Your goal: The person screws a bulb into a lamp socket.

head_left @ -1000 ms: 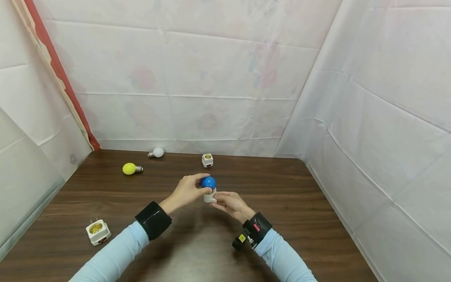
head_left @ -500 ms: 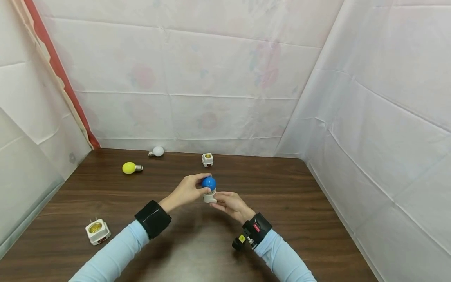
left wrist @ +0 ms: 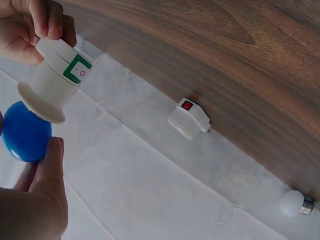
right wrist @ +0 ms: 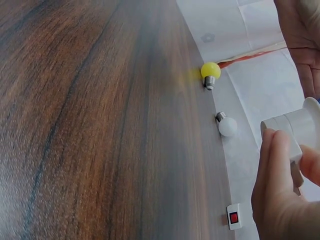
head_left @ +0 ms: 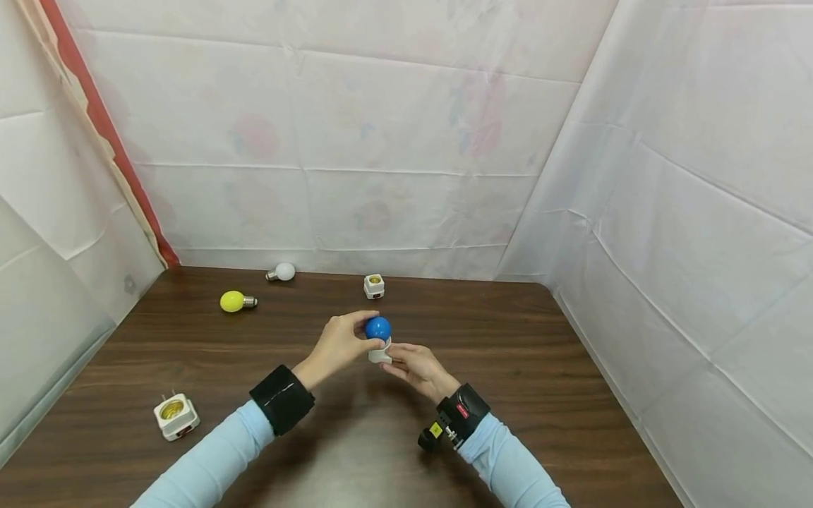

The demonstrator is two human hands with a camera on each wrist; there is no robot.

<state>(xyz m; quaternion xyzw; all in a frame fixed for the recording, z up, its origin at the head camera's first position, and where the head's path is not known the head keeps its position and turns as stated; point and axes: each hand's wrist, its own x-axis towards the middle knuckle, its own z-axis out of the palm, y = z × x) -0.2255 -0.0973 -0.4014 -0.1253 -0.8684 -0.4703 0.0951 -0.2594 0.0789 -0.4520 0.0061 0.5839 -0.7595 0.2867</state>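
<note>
My left hand (head_left: 336,347) pinches a round blue light bulb (head_left: 377,328) between thumb and fingers. Under it, my right hand (head_left: 420,370) grips a white bulb socket (head_left: 378,355) by its lower end, holding it off the table. The bulb's base meets the socket's flared mouth, and its thread is hidden there. A rocker switch (left wrist: 79,72) in a green frame shows on the socket in the left wrist view. In the right wrist view the socket (right wrist: 295,125) lies between right thumb and fingers, and the blue bulb is almost wholly out of frame.
A yellow bulb (head_left: 232,301) and a white bulb (head_left: 284,271) lie on the brown table (head_left: 508,395) at the back left. One square white socket (head_left: 374,286) stands behind my hands, another (head_left: 176,416) at the front left. White sheets (head_left: 356,127) surround the table's back and sides.
My left wrist has turned and shifted slightly right while the fingers stay on the blue bulb. My right hand and the socket have hardly moved.
</note>
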